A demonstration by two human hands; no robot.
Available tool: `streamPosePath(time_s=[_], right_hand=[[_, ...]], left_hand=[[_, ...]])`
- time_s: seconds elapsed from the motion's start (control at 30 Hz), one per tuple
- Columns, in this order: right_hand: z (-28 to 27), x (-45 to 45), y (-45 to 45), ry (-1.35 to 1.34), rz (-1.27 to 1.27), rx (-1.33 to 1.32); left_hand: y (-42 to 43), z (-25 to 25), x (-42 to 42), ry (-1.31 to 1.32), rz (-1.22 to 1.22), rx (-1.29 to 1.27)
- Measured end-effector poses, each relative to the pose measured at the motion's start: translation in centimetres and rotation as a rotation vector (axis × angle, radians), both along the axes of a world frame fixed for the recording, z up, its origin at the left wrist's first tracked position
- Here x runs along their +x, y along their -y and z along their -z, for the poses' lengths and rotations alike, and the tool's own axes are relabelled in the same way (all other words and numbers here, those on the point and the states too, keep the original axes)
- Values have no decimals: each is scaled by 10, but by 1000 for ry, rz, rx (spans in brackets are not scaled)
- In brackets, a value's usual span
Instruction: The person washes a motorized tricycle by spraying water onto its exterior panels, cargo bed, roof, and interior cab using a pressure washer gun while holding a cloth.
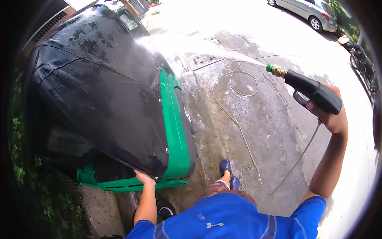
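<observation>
My right hand (332,115) is wrapped round the grip of a black pressure washer gun (312,91), raised at the right. Its brass fitting ends in a green nozzle tip, and a white water spray (207,47) shoots left from it to the vehicle's far upper side. My left hand (145,177) grips the lower rear edge of the wet black canvas cover (107,103), its fingers partly hidden by the fabric. Beneath that cover is the green body (175,131) of a small vehicle, with metal snaps along the join.
A thin hose (242,131) runs from the gun and loops over the wet concrete (270,139) near my blue shoes (225,166). A silver car (306,12) and a motorcycle (360,63) stand at the upper right. Green plants (20,171) line the left side.
</observation>
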State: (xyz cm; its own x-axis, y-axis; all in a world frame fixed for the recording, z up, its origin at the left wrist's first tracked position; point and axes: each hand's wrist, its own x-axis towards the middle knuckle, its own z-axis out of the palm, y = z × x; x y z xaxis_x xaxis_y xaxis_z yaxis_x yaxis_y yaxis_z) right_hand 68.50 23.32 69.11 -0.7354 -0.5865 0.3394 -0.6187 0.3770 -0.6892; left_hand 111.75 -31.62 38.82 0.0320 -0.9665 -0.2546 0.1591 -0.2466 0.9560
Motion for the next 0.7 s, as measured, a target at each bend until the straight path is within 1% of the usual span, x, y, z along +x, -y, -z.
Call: streamPosePath(time_s=[0.03, 0.1, 0.13, 0.17, 0.2, 0.23, 0.27, 0.3, 0.37, 0.4, 0.43, 0.47, 0.5, 0.53, 0.57, 0.63, 0.67, 0.7], right_hand=[[2, -14, 7, 1, -21, -60], [-5, -53, 37, -16, -64, -61], [-17, -63, 59, -39, -76, -3], [-28, -72, 76, -63, -85, 56], [-35, -81, 84, 17, -163, 136], [-34, -93, 96, 32, -219, 193], [-30, -104, 108, 46, -274, 249], [-18, -112, 118, -58, -237, 203], [-14, -135, 123, 53, -341, 312], [-11, -149, 120, 108, -388, 365], [-4, -163, 114, 126, -415, 407], [4, -169, 109, 104, -337, 381], [20, -181, 101, 0, -257, 366], [38, -197, 92, -101, -181, 347], [46, -210, 82, -19, -277, 405], [63, -233, 56, 161, -456, 513], [81, -237, 48, 150, -431, 473], [99, -242, 43, 132, -296, 467]], left_hand=[[13, 12, 13, -107, 114, 73], [10, 2, 16, -240, 189, 147], [8, -3, 16, -315, 233, 177], [7, -4, 19, -285, 232, 173], [4, -7, 16, -296, 190, 175], [7, -1, 21, -250, 134, 167], [9, 3, 25, -231, 56, 152], [13, 10, 31, -209, -22, 137], [18, 25, 44, -120, -338, 106], [12, 17, 35, -51, -621, 130], [-3, 8, 29, -6, -838, 199], [-26, -13, 11, 331, -1072, 370], [-43, 2, 31, 524, -1038, 370], [-61, 22, 43, 717, -1073, 306], [-80, 44, 39, 834, -1099, 183], [-119, 104, 23, 989, -1028, -34], [-137, 143, 1, 1032, -897, -31], [-155, 180, -21, 1059, -753, -20]])
